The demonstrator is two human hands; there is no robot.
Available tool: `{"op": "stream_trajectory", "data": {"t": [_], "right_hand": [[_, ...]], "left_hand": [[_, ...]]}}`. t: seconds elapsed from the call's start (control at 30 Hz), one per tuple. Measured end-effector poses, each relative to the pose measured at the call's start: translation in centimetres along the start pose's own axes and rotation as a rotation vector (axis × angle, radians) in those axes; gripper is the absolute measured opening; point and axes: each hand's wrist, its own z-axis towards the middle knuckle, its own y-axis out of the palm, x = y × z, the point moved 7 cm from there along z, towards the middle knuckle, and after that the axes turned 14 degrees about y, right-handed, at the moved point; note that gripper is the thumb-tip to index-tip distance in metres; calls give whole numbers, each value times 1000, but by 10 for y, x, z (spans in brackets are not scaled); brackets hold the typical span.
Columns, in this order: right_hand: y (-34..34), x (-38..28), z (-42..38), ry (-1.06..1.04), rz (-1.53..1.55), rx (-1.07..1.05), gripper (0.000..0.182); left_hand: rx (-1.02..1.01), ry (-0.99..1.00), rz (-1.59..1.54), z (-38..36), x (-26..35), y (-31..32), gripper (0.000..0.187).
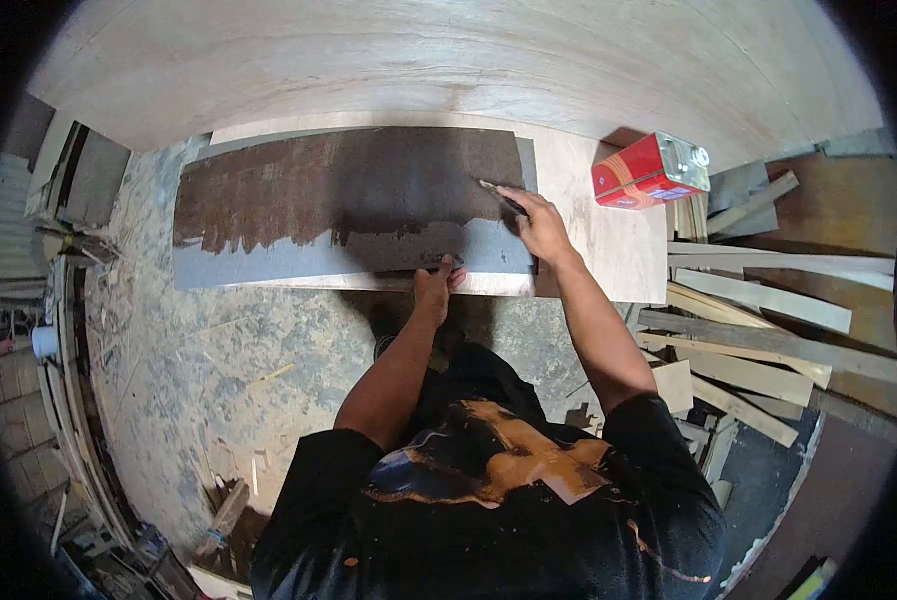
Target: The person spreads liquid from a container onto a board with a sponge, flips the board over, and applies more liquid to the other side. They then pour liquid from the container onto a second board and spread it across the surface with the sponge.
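Note:
A long grey sheet (258, 266) lies before me, its upper part covered by a wet-looking brown coating (258, 190) with a ragged lower edge. My left hand (436, 288) is closed on the sheet's near edge, thumb on top and the other fingers partly hidden. Over the right end of the sheet, my right hand (542, 226) grips a small flat spreader (498, 194), whose tip is at the brown coating. Most of the spreader is covered by the fingers. The shadow of my head falls across the middle of the sheet.
Under the sheet is a pale plywood board (608, 250). A red metal can (650, 172) stands at its right end. A large wooden panel (468, 60) rises behind. Wood offcuts (758, 300) are piled to the right; more timber (68, 390) lines the left of the dusty floor (208, 370).

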Motion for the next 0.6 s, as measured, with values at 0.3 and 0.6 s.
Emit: {"op": "stream_trajectory", "data": {"t": [0.3,0.6], "right_hand": [[72,45,-68,-80,-449,-187,57],[27,25,68,-83,-482,-189,41]], "left_hand": [[-61,-85,91,-4,5,-7,48],[-18,-109,151,-15,10,-20,34]]}}
